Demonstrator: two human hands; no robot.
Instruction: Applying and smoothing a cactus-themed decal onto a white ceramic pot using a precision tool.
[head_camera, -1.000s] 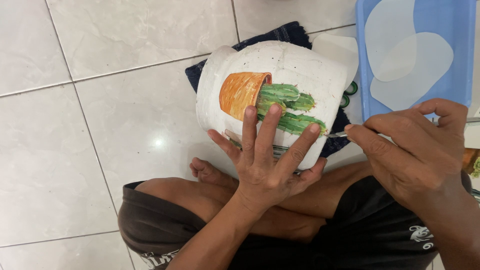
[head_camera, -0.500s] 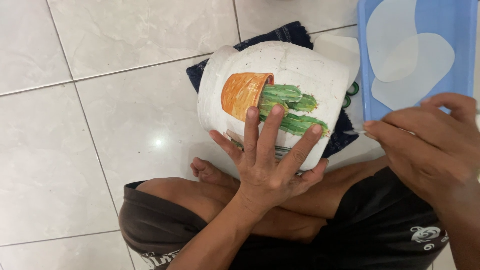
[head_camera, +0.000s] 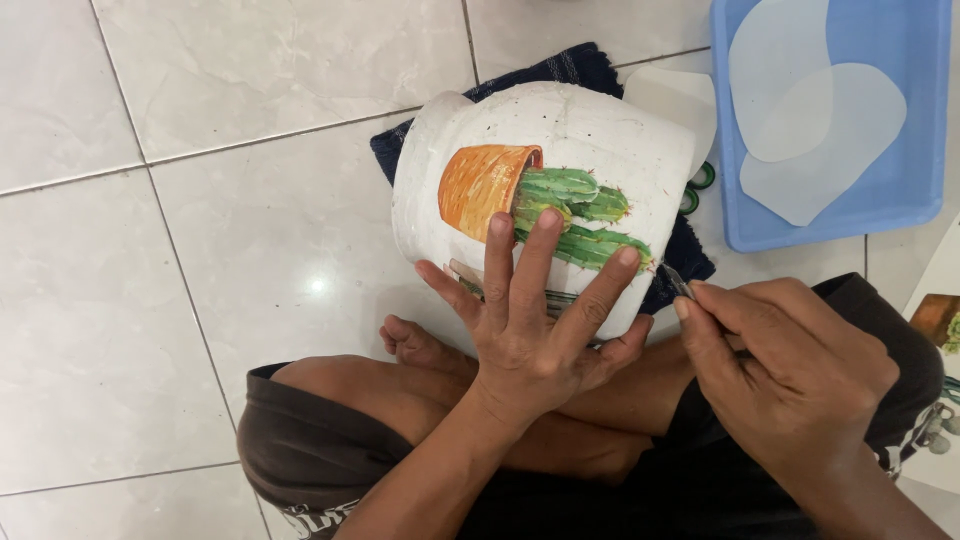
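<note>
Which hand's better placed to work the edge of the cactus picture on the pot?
Right hand: it holds a thin tool, tip at the picture's edge. Left hand lies flat, steadying the white pot.

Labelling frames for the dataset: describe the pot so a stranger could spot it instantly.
Start at the white tiled floor, then find the dark blue cloth in front of the seated person's crossed legs. The white pot lies on its side there, under the spread left hand. Nothing else nearby carries its picture: an orange planter with green cacti.

Matt, rough white ceramic pot (head_camera: 560, 150), glossy marbled floor tiles (head_camera: 200, 250), smooth blue plastic tray (head_camera: 900, 205), dark woven cloth (head_camera: 570, 68)
</note>
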